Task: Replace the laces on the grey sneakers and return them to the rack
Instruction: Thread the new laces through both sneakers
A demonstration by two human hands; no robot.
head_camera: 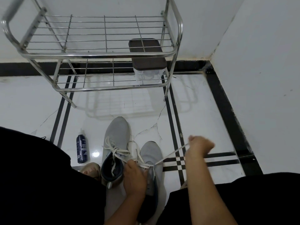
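Note:
Two grey sneakers stand side by side on the floor between my knees. The left sneaker [116,135] has loose white laces tied across its tongue. My left hand [135,177] rests on the right sneaker [151,153] at its eyelets and holds it down. My right hand [198,146] pinches the end of a white lace [172,154] and pulls it taut to the right, away from that shoe. The metal shoe rack [97,54] stands ahead against the wall, with both wire shelves free of shoes.
A clear plastic box with a dark lid [146,60] sits on the rack's lower shelf at the right. A dark blue spray bottle [82,149] stands on the tiles left of the sneakers. A white wall [259,78] closes the right side. My black-clad knees frame the shoes.

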